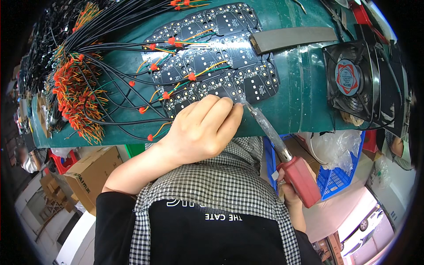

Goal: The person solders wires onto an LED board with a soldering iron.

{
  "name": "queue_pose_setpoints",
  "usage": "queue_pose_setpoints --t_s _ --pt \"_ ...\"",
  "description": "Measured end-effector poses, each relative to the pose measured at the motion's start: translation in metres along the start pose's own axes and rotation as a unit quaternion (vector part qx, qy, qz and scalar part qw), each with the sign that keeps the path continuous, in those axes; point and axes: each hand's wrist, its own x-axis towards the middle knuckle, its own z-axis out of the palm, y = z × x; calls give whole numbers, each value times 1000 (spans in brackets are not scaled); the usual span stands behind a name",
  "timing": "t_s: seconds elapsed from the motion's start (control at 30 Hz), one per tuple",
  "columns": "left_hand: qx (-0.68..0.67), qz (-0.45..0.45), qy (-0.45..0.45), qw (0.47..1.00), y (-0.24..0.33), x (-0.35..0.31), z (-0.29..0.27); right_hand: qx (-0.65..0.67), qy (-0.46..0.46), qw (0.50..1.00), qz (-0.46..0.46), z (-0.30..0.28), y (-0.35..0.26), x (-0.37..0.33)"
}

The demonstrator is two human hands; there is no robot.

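My left hand [203,128] rests on the near edge of the green mat [291,97], fingers curled and pressing on the nearest black circuit board [221,88]. My right hand [289,190] grips the red handle of a soldering iron [300,176]; its long shaft rises up and left, and its tip [244,102] meets the board just beside my left fingertips. Several black boards with small pale pads lie in rows on the mat, with black cables [110,48] ending in red sleeves and orange, green and yellow wires running to them.
A black fan [353,79] with a red and white hub stands at the right. A grey strip [291,37] lies on the mat behind the boards. A big bundle of wired cables [75,97] fills the left. Cardboard boxes [92,174] and a blue crate [340,176] sit below.
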Motion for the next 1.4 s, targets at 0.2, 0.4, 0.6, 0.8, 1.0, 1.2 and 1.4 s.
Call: queue_pose_setpoints --t_s 0.2,0.4,0.6,0.8,1.0,1.2,1.4 --pt "-4 -21 -9 1000 5 3 -4 188 56 971 133 13 -24 11" --pt "-133 -129 -8 983 3 7 -4 276 77 944 166 15 -30 16" --pt "-164 -183 -4 969 8 9 -4 269 72 946 166 17 -29 16" --pt "-201 -237 23 950 5 11 -5 230 54 963 129 17 -28 19" --pt "-170 -223 19 960 4 13 -8 229 61 957 167 16 -33 21" --pt "-146 -202 7 969 4 12 -8 174 32 977 122 12 -21 17" --pt "-120 -184 7 976 5 12 -6 76 19 996 52 7 6 -4"
